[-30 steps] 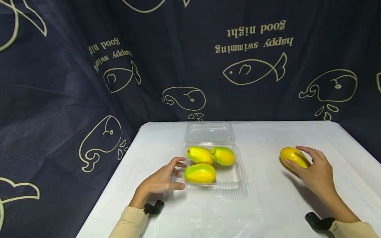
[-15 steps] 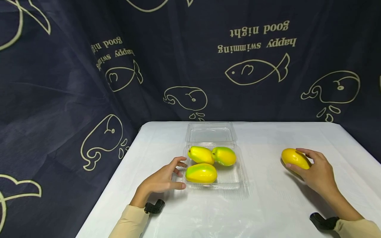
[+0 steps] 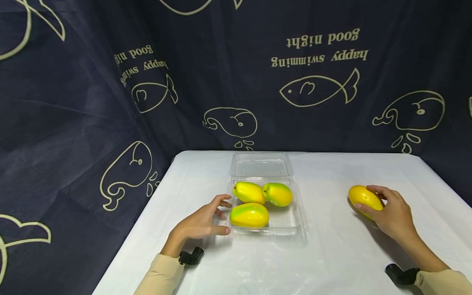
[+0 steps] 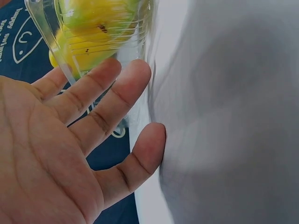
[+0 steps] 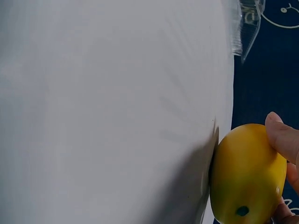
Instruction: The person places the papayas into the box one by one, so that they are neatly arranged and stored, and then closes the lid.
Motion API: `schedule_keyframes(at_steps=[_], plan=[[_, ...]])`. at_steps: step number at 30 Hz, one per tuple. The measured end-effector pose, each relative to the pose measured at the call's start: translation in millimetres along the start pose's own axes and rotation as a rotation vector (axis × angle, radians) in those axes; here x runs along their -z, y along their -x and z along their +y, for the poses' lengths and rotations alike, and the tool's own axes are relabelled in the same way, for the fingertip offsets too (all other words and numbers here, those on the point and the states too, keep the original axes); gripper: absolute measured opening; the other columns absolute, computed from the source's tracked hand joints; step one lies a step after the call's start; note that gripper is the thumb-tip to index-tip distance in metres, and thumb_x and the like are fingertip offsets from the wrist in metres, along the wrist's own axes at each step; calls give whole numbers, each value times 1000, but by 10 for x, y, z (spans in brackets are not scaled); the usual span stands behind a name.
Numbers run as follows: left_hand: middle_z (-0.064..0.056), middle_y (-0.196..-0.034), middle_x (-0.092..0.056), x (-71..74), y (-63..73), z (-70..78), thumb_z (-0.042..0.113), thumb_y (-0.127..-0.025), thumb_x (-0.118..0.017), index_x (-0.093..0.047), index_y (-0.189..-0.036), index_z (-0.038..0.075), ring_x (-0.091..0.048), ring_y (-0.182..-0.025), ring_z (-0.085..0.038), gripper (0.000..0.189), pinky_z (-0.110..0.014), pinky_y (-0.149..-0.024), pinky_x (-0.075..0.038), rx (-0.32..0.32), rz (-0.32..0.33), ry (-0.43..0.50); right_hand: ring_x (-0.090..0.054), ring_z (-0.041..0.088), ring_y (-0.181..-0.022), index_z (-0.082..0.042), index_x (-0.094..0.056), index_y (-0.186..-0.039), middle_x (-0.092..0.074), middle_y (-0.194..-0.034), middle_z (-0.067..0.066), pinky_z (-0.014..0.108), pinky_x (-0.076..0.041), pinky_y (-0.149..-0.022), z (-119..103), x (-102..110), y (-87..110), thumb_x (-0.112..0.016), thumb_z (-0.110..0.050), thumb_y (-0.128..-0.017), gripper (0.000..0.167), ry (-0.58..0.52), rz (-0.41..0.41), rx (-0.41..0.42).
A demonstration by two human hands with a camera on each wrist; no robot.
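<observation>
At the right of the table, my right hand grips a yellow mango, thumb on the near side and fingers on the far side. In the right wrist view this mango shows a dark stem spot and lies close against the white surface. My left hand is by the left side of a clear plastic clamshell box, fingers spread and loosely bent, holding nothing. Inside the box lie three yellow-green mangoes: one in front, one back left, one back right.
The box's clear lid lies folded open toward the back. A white cloth covers the table. Dark blue curtains with fish and whale drawings stand behind and to the left. Each wrist carries a black camera, as on the left.
The view has shifted slightly. My right hand keeps its grip on the mango at nearly the same spot, and my left hand stays beside the box.
</observation>
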State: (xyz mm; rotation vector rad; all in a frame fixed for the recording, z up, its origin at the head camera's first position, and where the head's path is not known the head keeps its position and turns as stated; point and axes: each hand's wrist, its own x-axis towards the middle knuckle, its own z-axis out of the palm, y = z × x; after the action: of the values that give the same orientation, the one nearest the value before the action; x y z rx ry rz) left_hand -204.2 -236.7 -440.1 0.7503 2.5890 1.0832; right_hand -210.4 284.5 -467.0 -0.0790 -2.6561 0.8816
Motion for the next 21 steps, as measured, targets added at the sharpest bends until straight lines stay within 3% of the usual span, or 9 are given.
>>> schedule_keyframes(at_steps=[21], plan=[[-6,-145,-52,6,-1,-15,37,-83,-80,-25,-155,22,-62,-109,-21,92,-46,-95,-47,4,-6,12,-46,51,-114,3,-52,-137,-48,-128,34,61,-38,-84,1,5,-24,-80,-39,-85,72,7,-13,-10]])
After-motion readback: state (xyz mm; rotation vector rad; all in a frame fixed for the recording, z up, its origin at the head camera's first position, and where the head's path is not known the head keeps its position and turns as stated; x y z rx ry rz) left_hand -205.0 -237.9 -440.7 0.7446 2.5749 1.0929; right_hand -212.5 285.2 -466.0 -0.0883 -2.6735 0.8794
